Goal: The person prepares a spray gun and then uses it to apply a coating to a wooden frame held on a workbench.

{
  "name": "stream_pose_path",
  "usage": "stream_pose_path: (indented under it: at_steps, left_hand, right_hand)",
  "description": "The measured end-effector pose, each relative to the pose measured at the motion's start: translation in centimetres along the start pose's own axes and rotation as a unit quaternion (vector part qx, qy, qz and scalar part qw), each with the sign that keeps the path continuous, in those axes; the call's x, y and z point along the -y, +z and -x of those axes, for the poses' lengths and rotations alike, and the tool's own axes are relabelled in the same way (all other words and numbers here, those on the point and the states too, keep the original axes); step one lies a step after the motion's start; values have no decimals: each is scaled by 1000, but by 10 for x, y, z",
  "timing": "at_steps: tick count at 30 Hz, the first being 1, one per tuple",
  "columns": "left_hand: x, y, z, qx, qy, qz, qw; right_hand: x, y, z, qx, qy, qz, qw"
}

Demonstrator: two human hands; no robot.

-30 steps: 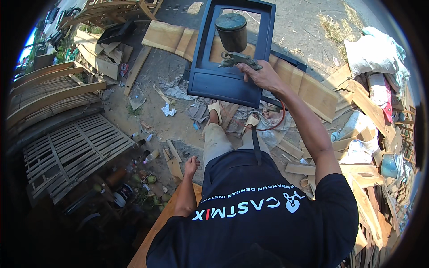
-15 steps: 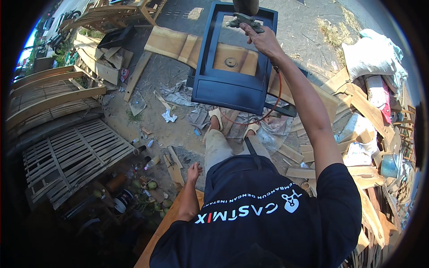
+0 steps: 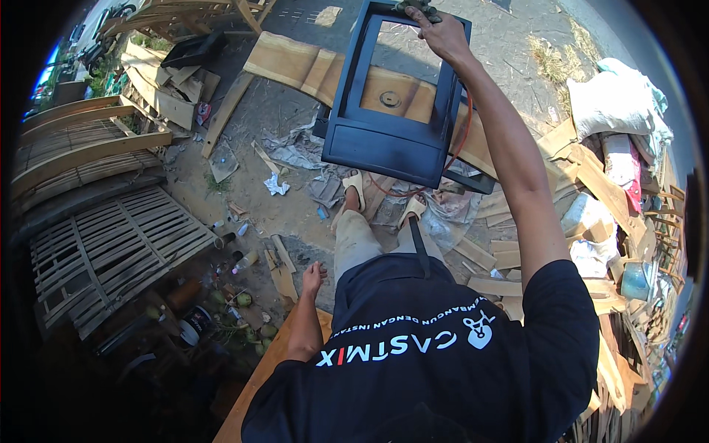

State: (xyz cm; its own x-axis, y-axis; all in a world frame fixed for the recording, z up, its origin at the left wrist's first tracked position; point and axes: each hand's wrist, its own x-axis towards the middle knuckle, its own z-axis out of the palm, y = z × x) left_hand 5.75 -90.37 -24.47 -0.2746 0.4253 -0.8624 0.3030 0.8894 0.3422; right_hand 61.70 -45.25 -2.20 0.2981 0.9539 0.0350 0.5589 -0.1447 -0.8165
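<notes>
My right hand [image 3: 442, 35] is raised at arm's length, fingers wrapped around a spray gun [image 3: 419, 9] whose top is cut off by the picture's upper edge. Just beyond my feet stands a dark, glossy, box-like frame [image 3: 384, 151] with a rectangular opening; the gun is over its far rim. An orange hose [image 3: 465, 136] runs down past the frame's right side and curves under it. My left hand [image 3: 314, 279] hangs low beside my left leg, fingers loosely curled, with nothing visible in it.
Behind the frame lies a wide wooden plank [image 3: 295, 65], seen partly through the opening. Slatted racks [image 3: 118, 255] stand left. Scrap boards [image 3: 602, 181] and white sacks [image 3: 613, 103] are heaped right. Crumpled sheeting [image 3: 295, 151] litters the ground. An orange-brown board edge [image 3: 255, 384] is near my left side.
My right hand and the spray gun have moved a little farther up in the picture, toward the frame's far rim. My left hand has barely shifted.
</notes>
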Motion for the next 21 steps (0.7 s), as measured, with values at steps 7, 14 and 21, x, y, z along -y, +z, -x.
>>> stream_pose_path:
  at_steps: [7, 14, 21]
  left_hand:
    - [16, 7, 4, 2, 25, -2, 1000]
    - [20, 26, 10, 6, 43, -13, 999]
    - [36, 41, 15, -3, 51, -16, 999]
  right_hand:
    - [-21, -13, 82, 143, 76, -55, 985]
    - [-29, -30, 143, 251, 79, -73, 962]
    - [-12, -50, 218, 202, 70, -97, 972]
